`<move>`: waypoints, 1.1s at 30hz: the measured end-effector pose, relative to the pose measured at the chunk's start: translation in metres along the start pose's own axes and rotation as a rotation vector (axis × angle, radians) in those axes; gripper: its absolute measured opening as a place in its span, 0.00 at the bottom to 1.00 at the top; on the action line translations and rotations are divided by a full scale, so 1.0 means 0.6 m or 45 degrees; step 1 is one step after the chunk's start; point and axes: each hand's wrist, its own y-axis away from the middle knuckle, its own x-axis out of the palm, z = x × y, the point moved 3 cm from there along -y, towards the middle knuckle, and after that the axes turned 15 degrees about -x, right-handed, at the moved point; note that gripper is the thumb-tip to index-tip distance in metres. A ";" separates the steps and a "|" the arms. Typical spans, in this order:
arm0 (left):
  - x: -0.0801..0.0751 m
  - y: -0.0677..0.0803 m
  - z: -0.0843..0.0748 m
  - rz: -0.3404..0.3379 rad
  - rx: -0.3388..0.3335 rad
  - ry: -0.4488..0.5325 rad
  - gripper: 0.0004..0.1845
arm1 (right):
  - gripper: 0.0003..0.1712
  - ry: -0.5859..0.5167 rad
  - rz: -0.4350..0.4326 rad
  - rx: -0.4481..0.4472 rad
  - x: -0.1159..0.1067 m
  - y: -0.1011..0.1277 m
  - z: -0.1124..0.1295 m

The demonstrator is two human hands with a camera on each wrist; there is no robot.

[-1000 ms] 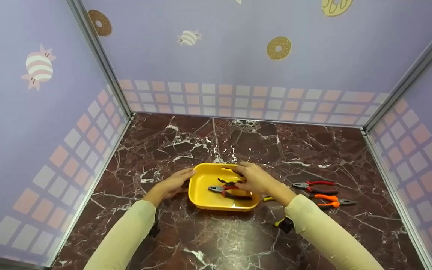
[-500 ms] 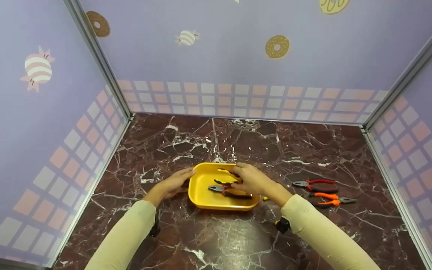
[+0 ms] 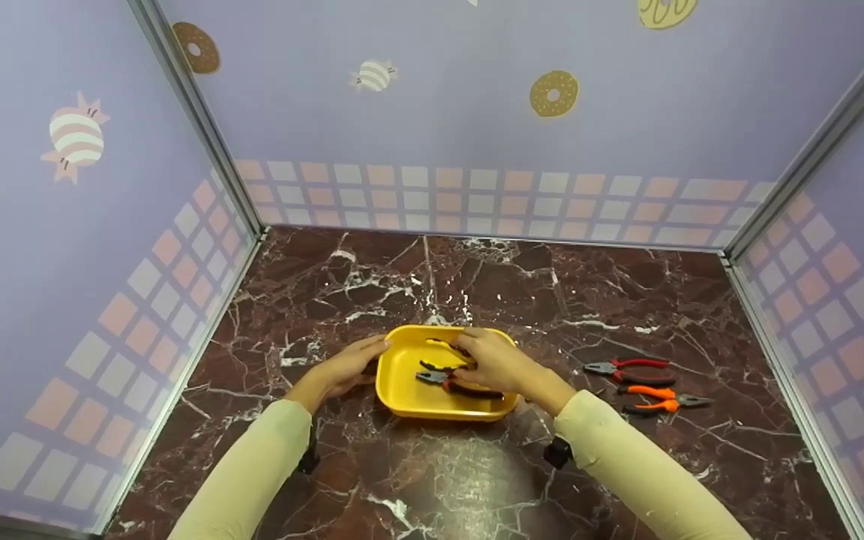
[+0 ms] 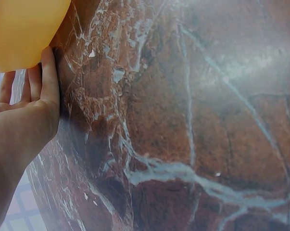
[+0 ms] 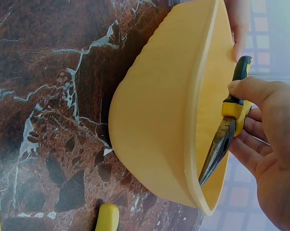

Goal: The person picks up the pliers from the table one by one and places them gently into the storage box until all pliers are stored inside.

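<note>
A yellow plastic bin [image 3: 402, 405] stands on the marble-patterned surface. My left hand [image 3: 349, 367] rests against its left side, fingers straight along the outer wall in the left wrist view. With the thumb and fingers of my right hand [image 3: 496, 360] I grip long-nose pliers [image 5: 226, 130] with yellow and black handles over the bin. Their handle ends point left, and the metal nose angles toward the bin's right rim in the right wrist view. Inside the bin lie combination pliers [image 3: 469, 389] with red and black handles, partly covered by my right hand.
On the right lie red-handled combination pliers [image 3: 638, 370] and orange-handled long-nose pliers [image 3: 664, 400]. A yellow handle end [image 5: 108, 219] shows on the surface below the bin in the right wrist view. Patterned purple panels [image 3: 439, 112] enclose the back and sides.
My right hand has shifted left over the bin with the long-nose pliers. Its arm now hides the yellow handle ends on the surface. My left hand and the bin have hardly moved.
</note>
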 end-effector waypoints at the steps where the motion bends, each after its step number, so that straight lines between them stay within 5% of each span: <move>1: 0.000 0.000 0.000 0.002 0.005 0.001 0.32 | 0.21 0.001 -0.001 0.004 0.002 0.000 -0.001; 33: -0.001 -0.002 0.002 0.030 0.027 0.023 0.34 | 0.21 0.046 0.024 -0.004 0.027 -0.003 -0.033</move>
